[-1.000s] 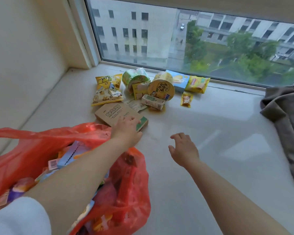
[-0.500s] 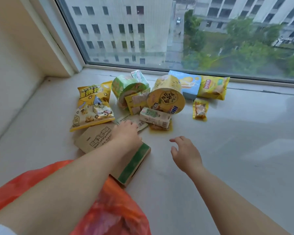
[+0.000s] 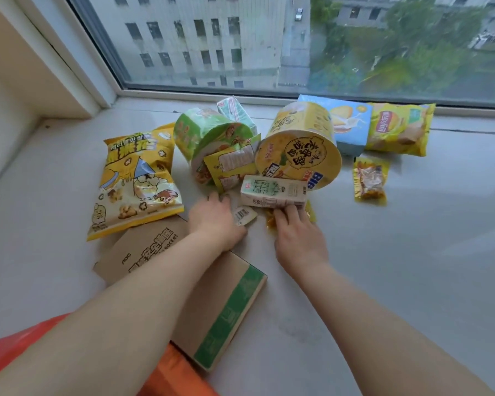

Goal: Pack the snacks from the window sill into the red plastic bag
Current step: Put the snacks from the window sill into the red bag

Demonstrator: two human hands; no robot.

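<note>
A: Head view: both hands sit at the near edge of the snack pile on the window sill (image 3: 412, 252). The left hand (image 3: 215, 221) lies flat, fingers loose, beside a small barcoded packet (image 3: 245, 215); nothing is gripped.

B: And the right hand (image 3: 297, 235)?

A: Its fingertips touch the milk carton (image 3: 273, 191), not closed on it yet. The yellow noodle cup (image 3: 297, 147) leans just behind, so pulling the carton could set it rolling.

B: The red plastic bag (image 3: 17, 341)?

A: Low left, behind the forearm; its mouth is out of view, so a blind drop could miss.
</note>
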